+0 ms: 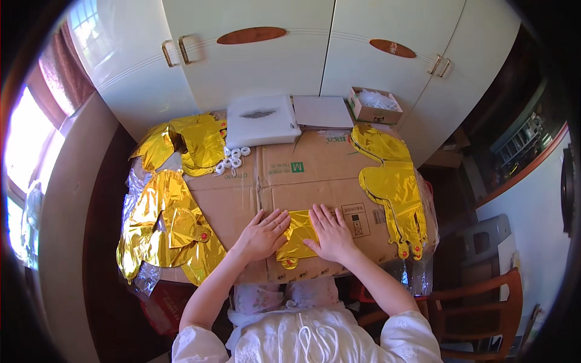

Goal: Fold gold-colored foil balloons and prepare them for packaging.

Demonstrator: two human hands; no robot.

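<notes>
A gold foil balloon (pixel 297 237), folded into a flat rectangle, lies on the cardboard near the table's front edge. A small rounded tab with a red mark sticks out at its near edge. My left hand (pixel 264 235) rests flat at the foil's left side, fingers stretched over its edge. On the other side my right hand (pixel 331 233) presses flat over the right edge, its thumb apart from the fingers. Neither hand grips anything. Unfolded gold foil balloons (pixel 175 224) spread along the left, and more gold foil balloons (pixel 393 181) are stacked at the right.
Brown cardboard (pixel 236 199) covers the table. At the back stand a stack of clear plastic bags (pixel 260 121), a grey-white flat sheet (pixel 322 112) and a box of clear plastic pieces (pixel 375 106). Several white ribbon rolls (pixel 233 158) lie nearby. A wooden chair (pixel 478 308) is at the right.
</notes>
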